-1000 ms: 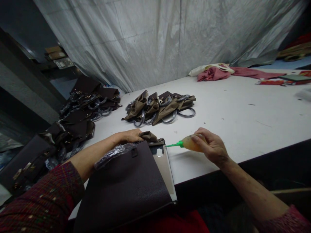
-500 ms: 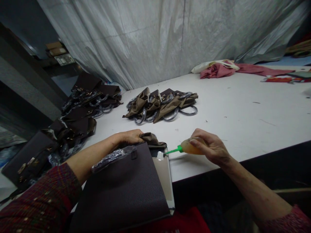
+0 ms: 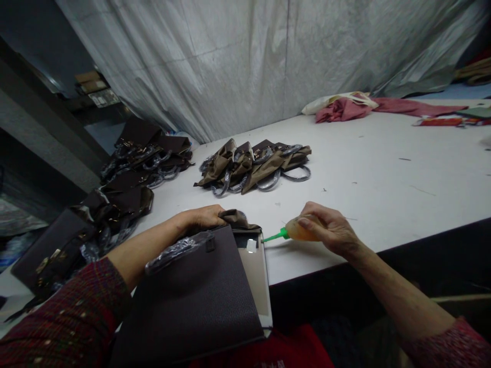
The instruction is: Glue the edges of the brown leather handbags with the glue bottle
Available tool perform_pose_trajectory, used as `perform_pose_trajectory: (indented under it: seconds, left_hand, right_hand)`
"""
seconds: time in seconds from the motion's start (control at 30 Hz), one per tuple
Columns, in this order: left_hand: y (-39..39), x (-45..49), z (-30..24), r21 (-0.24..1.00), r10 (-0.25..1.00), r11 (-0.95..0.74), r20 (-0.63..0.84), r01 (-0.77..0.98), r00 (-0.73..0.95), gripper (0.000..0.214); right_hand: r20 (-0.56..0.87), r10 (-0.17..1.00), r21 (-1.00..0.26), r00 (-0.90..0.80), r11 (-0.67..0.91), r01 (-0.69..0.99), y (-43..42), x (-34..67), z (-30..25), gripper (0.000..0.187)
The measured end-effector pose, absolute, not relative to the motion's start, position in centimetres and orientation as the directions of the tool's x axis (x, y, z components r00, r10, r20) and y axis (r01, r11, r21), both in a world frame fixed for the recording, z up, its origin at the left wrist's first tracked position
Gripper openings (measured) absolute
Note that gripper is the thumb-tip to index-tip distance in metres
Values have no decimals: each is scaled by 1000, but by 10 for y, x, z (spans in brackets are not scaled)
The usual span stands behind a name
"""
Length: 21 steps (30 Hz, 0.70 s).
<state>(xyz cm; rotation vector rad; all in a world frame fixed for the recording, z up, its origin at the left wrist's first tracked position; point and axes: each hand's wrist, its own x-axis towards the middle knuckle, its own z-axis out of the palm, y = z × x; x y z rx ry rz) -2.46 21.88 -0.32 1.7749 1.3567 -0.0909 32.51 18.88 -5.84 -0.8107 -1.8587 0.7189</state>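
Note:
A dark brown leather bag (image 3: 195,296) lies at the near edge of the white table (image 3: 383,174), partly over my lap. My left hand (image 3: 201,217) is closed on the bag's far end, gripping folded brown lining next to the plastic-wrapped handle (image 3: 178,249). A pale flat panel (image 3: 255,271) shows along the bag's right side. My right hand (image 3: 330,228) is wrapped round a small orange squeeze bottle (image 3: 301,232). Its green nozzle (image 3: 274,237) points left, with its tip just off the panel's top corner.
A heap of tan and brown bags (image 3: 253,166) with wrapped handles lies in the middle of the table. Several dark bags (image 3: 126,179) are piled along the left side. Pink cloth (image 3: 345,108) lies at the back right, before a grey tarpaulin wall (image 3: 249,61).
The nozzle tip dipped onto the panel's corner half a second ago and has pulled slightly back. The view has shifted a little; my left hand keeps its grip.

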Motion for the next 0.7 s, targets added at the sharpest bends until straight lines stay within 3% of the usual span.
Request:
perform_pose_trajectory:
  seconds: [0.7]
  left_hand:
    - [220, -25, -7, 572, 758, -18, -527, 820, 384, 19]
  right_hand:
    - [481, 820, -820, -310, 546, 172, 191, 331, -68, 28]
